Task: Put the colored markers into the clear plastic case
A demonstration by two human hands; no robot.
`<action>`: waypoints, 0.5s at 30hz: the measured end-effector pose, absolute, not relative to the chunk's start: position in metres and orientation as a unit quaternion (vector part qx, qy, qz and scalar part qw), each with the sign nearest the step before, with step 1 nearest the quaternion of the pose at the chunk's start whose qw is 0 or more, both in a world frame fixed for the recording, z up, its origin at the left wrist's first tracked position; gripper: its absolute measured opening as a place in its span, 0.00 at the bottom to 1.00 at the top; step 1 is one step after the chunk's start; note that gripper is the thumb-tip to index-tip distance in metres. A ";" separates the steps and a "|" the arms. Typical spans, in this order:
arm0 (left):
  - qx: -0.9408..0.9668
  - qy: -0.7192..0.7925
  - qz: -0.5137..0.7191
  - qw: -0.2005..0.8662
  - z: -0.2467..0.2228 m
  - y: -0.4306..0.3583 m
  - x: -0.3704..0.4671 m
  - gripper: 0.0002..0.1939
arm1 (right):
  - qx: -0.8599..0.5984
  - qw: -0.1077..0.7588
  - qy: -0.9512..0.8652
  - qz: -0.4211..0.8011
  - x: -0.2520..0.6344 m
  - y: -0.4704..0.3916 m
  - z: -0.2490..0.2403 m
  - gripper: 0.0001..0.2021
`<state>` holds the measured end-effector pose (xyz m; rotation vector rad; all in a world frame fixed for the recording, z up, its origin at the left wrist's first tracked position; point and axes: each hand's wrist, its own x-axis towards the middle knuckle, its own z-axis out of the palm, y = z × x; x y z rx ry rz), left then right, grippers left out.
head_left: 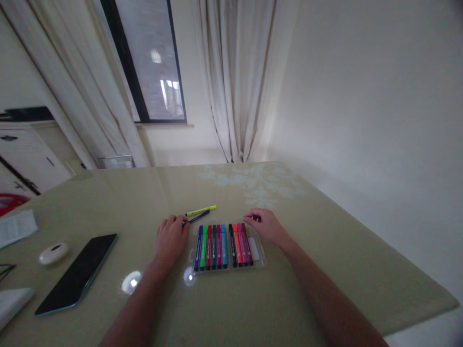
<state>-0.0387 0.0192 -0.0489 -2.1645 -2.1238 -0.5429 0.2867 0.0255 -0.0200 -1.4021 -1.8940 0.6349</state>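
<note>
A clear plastic case [255,248] lies open on the table, holding several coloured markers side by side in two groups. The right group ends in a dark red marker [248,245], with a pale patch beside it. My left hand [171,237] rests left of the case, its fingertips at the end of a dark blue marker [197,217]. Just behind that one lies a yellow marker [201,211]. My right hand [265,224] is over the case's back right corner with its fingers curled together; what they hold, if anything, is too small to make out.
On the left of the table [289,299] are a black tablet [77,274], a white oval object [53,253], a folded pale cloth or paper [17,227] and a white object [13,303] at the edge. A wall stands along the right, with curtains and a window behind.
</note>
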 end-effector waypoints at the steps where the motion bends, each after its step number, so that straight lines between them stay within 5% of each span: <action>1: -0.702 -0.689 -0.177 0.029 -0.048 0.019 -0.038 0.16 | -0.540 0.348 -0.726 0.243 0.287 0.026 -0.019 0.09; 6: -0.715 -0.627 -0.307 -0.029 -0.039 0.015 -0.018 0.13 | -0.534 0.398 -0.701 0.254 0.279 0.023 -0.017 0.12; 9: -0.733 -0.538 -0.402 -0.111 -0.032 -0.002 0.012 0.12 | -0.473 0.426 -0.681 0.362 0.266 0.017 -0.017 0.13; 15: -0.750 -0.488 -0.404 -0.192 -0.025 -0.034 0.051 0.09 | -0.395 0.493 -0.585 0.509 0.249 0.006 -0.012 0.15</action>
